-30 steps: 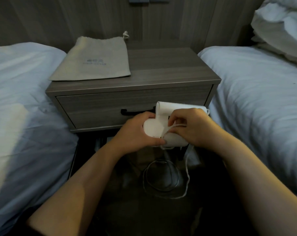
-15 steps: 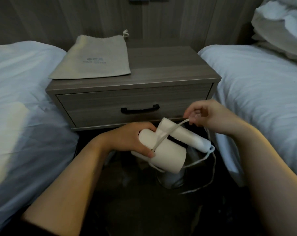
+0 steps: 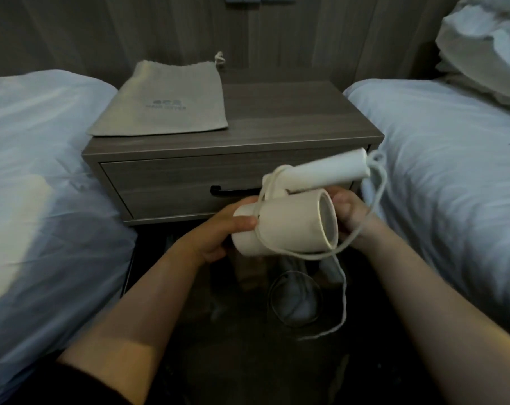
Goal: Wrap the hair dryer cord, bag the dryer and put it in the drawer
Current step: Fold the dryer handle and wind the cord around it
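Gripping the dryer (image 3: 291,226), left hand (image 3: 218,232) has tilted it; right hand (image 3: 350,211) now pinches cord (image 3: 361,229) lower.

My 1 head camera is looking forward and down from close above my forearms, facing the nightstand (image 3: 233,135) at frame centre. It is taking in a bed (image 3: 43,185) at the left edge and another at the right, walls filling the top.
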